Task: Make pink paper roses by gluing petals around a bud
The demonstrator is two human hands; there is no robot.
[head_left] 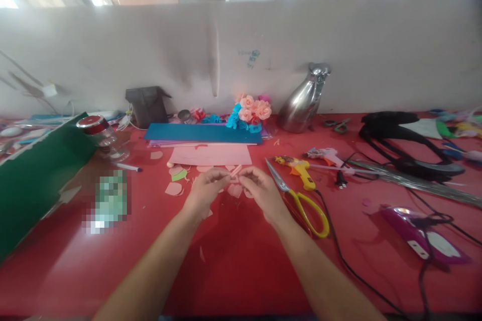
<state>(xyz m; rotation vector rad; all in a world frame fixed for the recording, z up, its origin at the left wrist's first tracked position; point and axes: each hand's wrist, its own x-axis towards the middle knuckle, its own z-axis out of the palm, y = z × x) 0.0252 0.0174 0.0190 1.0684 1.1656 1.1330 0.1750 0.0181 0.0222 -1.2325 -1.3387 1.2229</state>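
Between my two hands, in the middle of the view, is a small pink paper piece [235, 172], pinched at its ends by the fingertips. My left hand [207, 190] closes on its left side and my right hand [261, 191] on its right side. Both are just above the red table [233, 271]. Cut pink paper petals [173, 189] and a green piece [179, 175] lie around and beneath my hands. Behind them is a pink sheet [211, 155], with a blue sheet stack [203, 133] beyond it.
Yellow-handled scissors [311, 214], a yellow glue gun [301, 169] and a magenta power strip [425, 235] with cables lie on the right. Paper flowers [250, 113] and a steel jug [303, 103] stand behind. A jar [103, 138] and green board [45, 180] are left.
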